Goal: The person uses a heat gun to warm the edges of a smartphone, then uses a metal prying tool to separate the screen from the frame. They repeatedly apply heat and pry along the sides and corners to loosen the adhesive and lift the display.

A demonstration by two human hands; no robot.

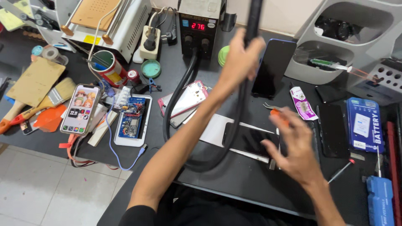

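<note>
Black hot-air wand (253, 16) is standing upright, far of the dark phone (250, 140); left hand (239, 62) fingers are gripping it. Right hand (295, 144), fingers spread wide, is hovering nearer, just right of the phone.

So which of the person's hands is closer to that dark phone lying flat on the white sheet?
The right hand. It hovers just right of the dark phone, overlapping its edge. The left hand is raised farther back, gripping a black hot-air handle.
</note>
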